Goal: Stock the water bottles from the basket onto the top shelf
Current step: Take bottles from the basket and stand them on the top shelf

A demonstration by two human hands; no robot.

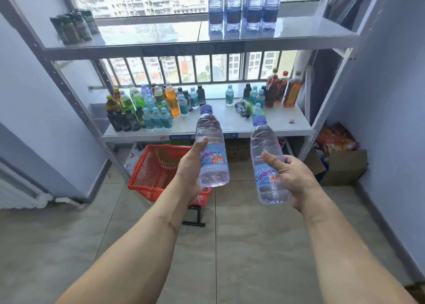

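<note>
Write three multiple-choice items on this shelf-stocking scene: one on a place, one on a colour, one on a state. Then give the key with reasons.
1. Where does the red basket sit?
A. on the top shelf
B. on the floor before the rack
C. on the middle shelf

2. What colour are the caps of the two held water bottles?
A. blue
B. red
C. black

3. What is the state of the hands?
A. both empty
B. only the left holds a bottle
C. each grips a bottle

Key:
1 B, it sits on the tiles below the middle shelf.
2 A, the left bottle and right bottle both have blue caps.
3 C, the left hand and right hand each wrap one bottle.
</note>
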